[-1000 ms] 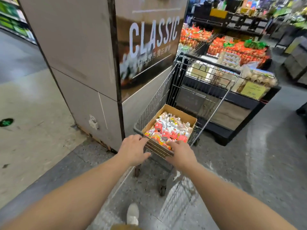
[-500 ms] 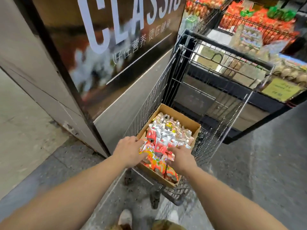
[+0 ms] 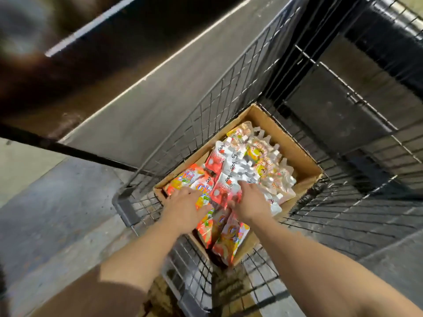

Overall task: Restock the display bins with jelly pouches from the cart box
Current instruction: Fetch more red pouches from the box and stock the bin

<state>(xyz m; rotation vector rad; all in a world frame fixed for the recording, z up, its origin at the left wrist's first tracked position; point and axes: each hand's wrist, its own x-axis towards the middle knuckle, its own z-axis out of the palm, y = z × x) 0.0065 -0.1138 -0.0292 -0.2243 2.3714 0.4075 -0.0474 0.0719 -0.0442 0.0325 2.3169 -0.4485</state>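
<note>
Both hands are down in the cardboard box [image 3: 295, 154] that sits in the wire cart [image 3: 206, 124], seen from the head camera. Left hand [image 3: 183, 208] lies flat on the orange pouches at the near-left corner, fingers spread and touching the foil; whether any finger has hooked under a pouch I cannot tell. Right hand [image 3: 250, 200] reaches into the middle of the jelly pouches [image 3: 249, 165], fingers pointing forward among the white spouts, and its grip is hidden by the hand's own back, so I cannot tell if it holds anything.

The pouches fill the box in a loose, overlapping heap, some leaning over the near edge. Display bins are not in view here.

To do the pick well, I would judge it best to gather several pouches by their flat bodies rather than the spouts, squeeze them together between both palms, and lift straight up so that none snag the cart's wires.
</note>
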